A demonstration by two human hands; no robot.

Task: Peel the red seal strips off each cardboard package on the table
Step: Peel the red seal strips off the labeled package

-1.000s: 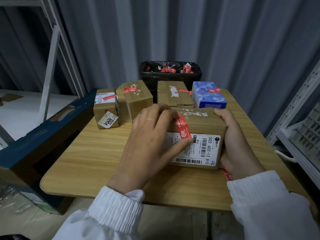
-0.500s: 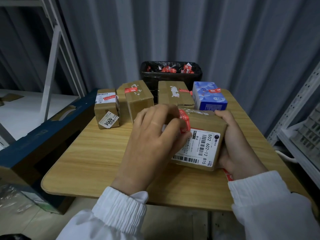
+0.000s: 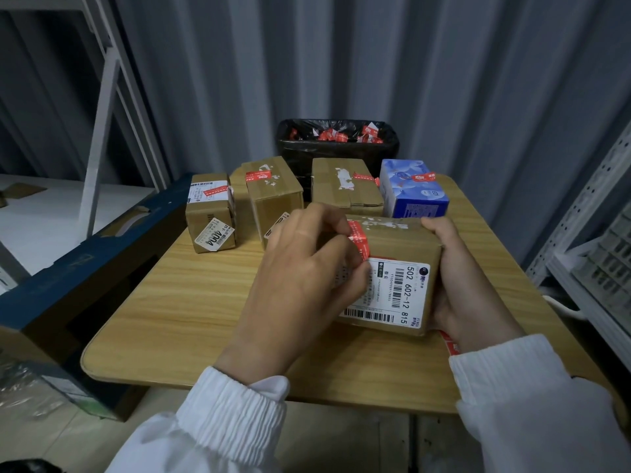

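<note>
Grey corrugated wall [image 3: 444, 80] out back, small wooden desk [image 3: 191, 302] up front. Along the far edge, left to right: a small box [image 3: 210, 216] at the far-left corner, a taller box [image 3: 273, 196], a flatter box [image 3: 345, 186], then a blue box [image 3: 413, 192] at the far-right corner. All four have red strips on them, so plenty left to do imo. The black bin [image 3: 290, 155] behind the far edge has peeled strips in it.

Closer in, the left hand [image 3: 300, 285] has its fingers curled, thumb and forefinger pinching the loose lower end of the red seal strip [image 3: 358, 238]. That strip runs far-to-near, from the top face over the front edge toward the label [image 3: 399, 295].

The package [image 3: 403, 244] sits right of the desk's middle, long axis roughly left-right, label face tipped up. The right hand [image 3: 467, 291] wraps around its right end.

Looks mid-peel to me. The next move probably needs a steady pull up and away while the right hand braces.
</note>
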